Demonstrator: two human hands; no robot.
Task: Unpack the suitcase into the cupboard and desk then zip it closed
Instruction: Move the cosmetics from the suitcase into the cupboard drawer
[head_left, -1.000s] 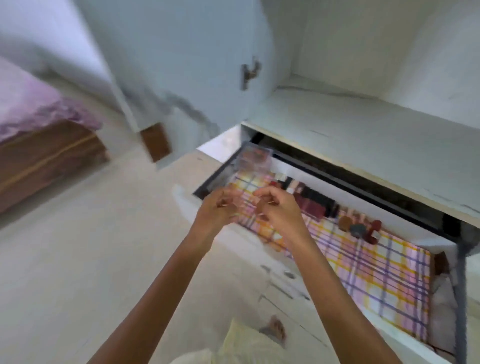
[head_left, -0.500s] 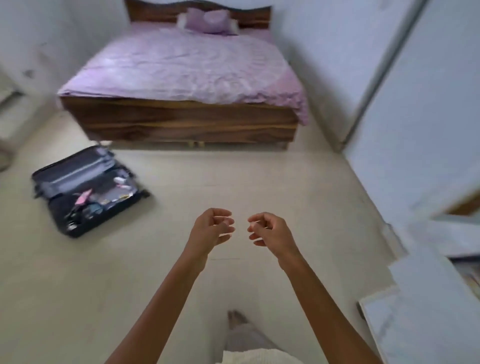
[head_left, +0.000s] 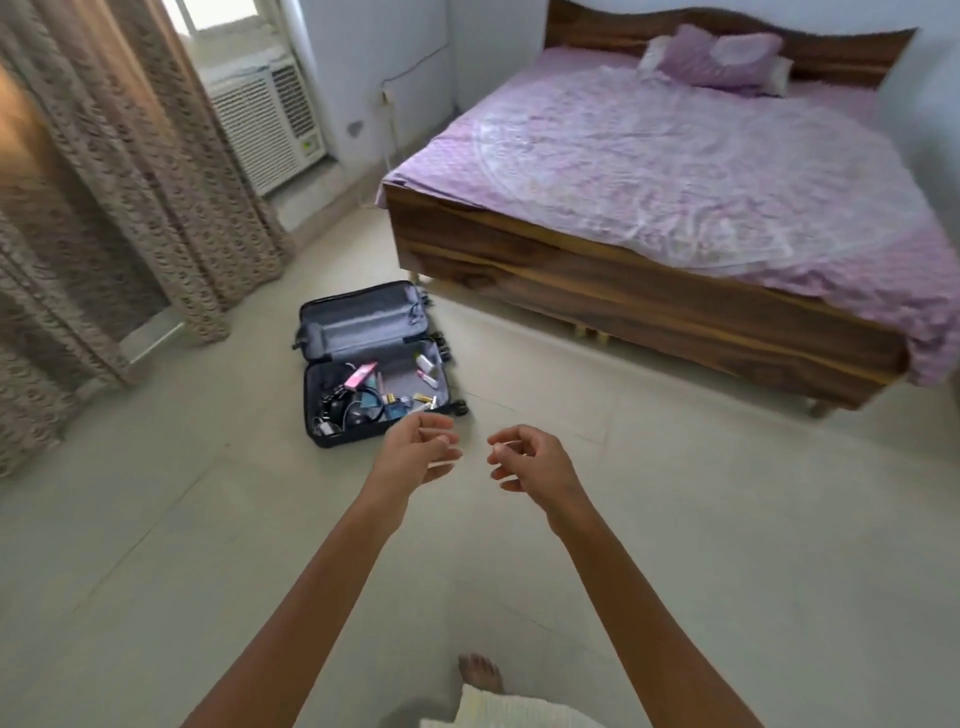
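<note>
Head view. Both forearms reach forward over a pale tiled floor. The left hand is held in the air, fingers loosely curled, thumb near the fingertips, nothing in it. The right hand is just beside it but not touching, fingers likewise loosely bent and empty. Palms face roughly toward each other, with a gap between.

The suitcase lies open flat on the floor ahead and left of the hands, between the curtain and the bed. Dark shell, grey lining. The far half, the lid, shows bare lining. The near half holds loose small items:
- a pink packet near its middle
- a tangle of black cables on the left side
- a small white bottle toward the right wall
- a blue item near the front edge; cannot tell what it is

Its wheels sit along the right side. In the frame the left hand's fingers overlap the case's near right corner; the hand is above it, not touching.

Wooden bed at right, covered with a purple sheet, pillows at the headboard. Patterned brown curtain at left. White window air conditioner beyond the curtain. One bare foot on the floor at the bottom edge, between the forearms.
</note>
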